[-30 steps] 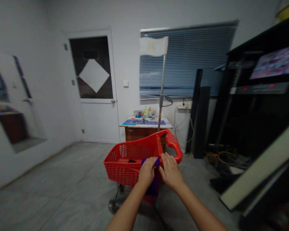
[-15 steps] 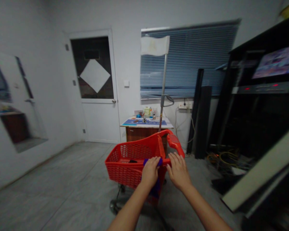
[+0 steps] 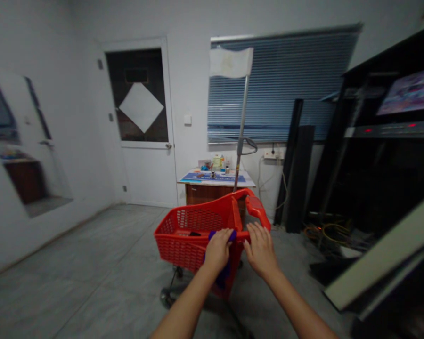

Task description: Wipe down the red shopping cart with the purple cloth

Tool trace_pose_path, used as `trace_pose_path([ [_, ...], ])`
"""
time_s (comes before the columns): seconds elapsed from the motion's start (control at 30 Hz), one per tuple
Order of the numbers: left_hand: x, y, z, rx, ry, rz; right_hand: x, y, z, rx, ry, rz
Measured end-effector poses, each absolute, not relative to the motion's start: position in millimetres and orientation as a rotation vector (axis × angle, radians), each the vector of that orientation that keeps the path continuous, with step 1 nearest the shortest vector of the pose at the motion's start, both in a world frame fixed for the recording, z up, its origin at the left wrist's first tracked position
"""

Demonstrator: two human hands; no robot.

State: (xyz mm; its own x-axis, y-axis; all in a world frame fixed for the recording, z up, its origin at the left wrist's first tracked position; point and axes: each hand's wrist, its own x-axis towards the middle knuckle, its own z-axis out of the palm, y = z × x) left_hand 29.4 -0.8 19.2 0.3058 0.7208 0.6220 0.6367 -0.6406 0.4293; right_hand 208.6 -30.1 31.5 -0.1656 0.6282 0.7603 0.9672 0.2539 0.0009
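Note:
A red plastic shopping cart (image 3: 183,252) with perforated basket walls stands in front of me, its handle end toward the right. My left hand (image 3: 219,247) is closed over the near side rim, pressing a purple cloth (image 3: 222,278) against it. Part of the cloth hangs down the outside of the basket, below the hand. Just to the right, my right hand (image 3: 260,249) rests with its fingers curled over the cart's edge near the red handle (image 3: 257,211). A small dark object (image 3: 194,234) lies inside the basket; its kind is unclear.
Behind the cart is a small brown desk (image 3: 212,194) with bottles and a blue mat. A pole with a white flag (image 3: 231,63) rises behind the cart. At right are tall black speakers (image 3: 300,179), cables (image 3: 334,230) and a leaning pale board (image 3: 378,259). A white door (image 3: 148,174) is at the back.
My left hand and the purple cloth have shifted slightly left along the cart's rim. My right hand stays at the same place on the cart. The room's background has shifted slightly in view.

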Motion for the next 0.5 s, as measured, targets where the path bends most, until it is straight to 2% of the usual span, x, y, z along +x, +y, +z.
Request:
trace_pose_path([
  [0.17, 50, -3, 33, 2.491, 1.218, 1.224, 206, -32, 33, -1.46, -1.892, -0.663],
  [0.37, 24, -1, 13, 2.423, 1.22, 1.319, 204, -34, 34, -1.473, -1.924, -0.655],
  [0.5, 23, -3, 17, 2.408, 1.293, 1.282, 198, -33, 32, -1.468, -1.908, -0.659],
])
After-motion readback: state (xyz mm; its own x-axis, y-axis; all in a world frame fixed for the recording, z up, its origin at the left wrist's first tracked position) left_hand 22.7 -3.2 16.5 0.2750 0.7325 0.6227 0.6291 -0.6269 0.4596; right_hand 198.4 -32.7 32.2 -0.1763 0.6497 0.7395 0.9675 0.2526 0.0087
